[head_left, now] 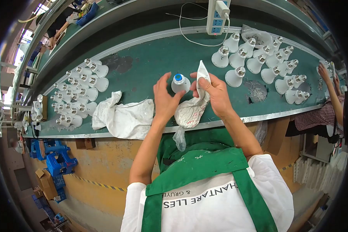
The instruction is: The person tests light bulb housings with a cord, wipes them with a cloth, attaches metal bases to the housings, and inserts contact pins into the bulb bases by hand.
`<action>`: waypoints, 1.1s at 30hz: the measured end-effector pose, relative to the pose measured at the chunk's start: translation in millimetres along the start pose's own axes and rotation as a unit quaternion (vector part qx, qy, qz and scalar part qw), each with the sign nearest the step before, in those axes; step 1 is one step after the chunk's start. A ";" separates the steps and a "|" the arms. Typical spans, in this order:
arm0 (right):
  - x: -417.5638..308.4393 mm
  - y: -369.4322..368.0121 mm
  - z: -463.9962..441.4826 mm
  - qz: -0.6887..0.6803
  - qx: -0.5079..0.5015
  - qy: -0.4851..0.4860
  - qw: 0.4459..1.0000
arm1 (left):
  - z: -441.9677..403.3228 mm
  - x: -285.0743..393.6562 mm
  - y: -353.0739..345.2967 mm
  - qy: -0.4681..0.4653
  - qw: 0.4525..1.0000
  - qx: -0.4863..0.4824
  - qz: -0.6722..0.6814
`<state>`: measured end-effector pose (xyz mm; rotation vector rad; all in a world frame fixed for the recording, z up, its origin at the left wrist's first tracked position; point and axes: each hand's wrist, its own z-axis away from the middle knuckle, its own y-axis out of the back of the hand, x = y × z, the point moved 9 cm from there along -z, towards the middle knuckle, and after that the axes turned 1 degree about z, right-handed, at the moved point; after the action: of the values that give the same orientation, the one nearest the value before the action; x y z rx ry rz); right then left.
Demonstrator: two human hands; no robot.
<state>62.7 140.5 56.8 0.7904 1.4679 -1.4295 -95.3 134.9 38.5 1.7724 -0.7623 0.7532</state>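
White cloth (pixel 202 69) is pinched between thumb and fingers of the right hand (pixel 217 96). The left hand (pixel 166 99) has its fingers spread beside one blue-topped piece (pixel 178 78), which stands on the green table (pixel 147 62) between both hands; whether it touches, one cannot tell. Better is to steady this piece lightly and keep the cloth taut. About sixteen right-side bulbs (pixel 255 65) are countable; left-side bulbs (pixel 101 71), overlapping, exceed twelve.
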 end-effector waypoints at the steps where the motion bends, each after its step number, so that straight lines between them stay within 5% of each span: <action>1: 2.6 0.0 -2.0 0.032 -0.018 -0.001 0.999 | -4.3 3.5 -2.9 -0.038 0.999 0.020 -0.024; 7: 25.5 5.5 -6.4 0.207 -0.085 -0.035 0.974 | -12.9 -34.8 -22.4 0.104 0.987 -0.086 0.089; 10: 28.1 1.6 -6.7 0.224 -0.070 -0.038 0.971 | -15.0 -25.9 -8.3 0.013 0.986 -0.087 0.143; 21: 37.2 -8.7 -3.8 0.302 -0.071 -0.017 0.951 | -9.0 -27.5 -2.9 0.049 0.991 -0.065 0.102; 24: 44.8 -9.2 -2.3 0.245 -0.060 -0.077 0.965 | -8.0 -31.1 -4.5 0.060 0.988 -0.068 0.123; 33: 36.0 -17.4 -8.1 0.311 -0.034 0.002 0.950 | -9.0 -25.5 1.3 0.055 0.992 -0.029 0.107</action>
<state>31.8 141.0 30.2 1.0918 1.1173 -0.8914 -112.9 146.8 21.7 1.5998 -0.9001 0.9532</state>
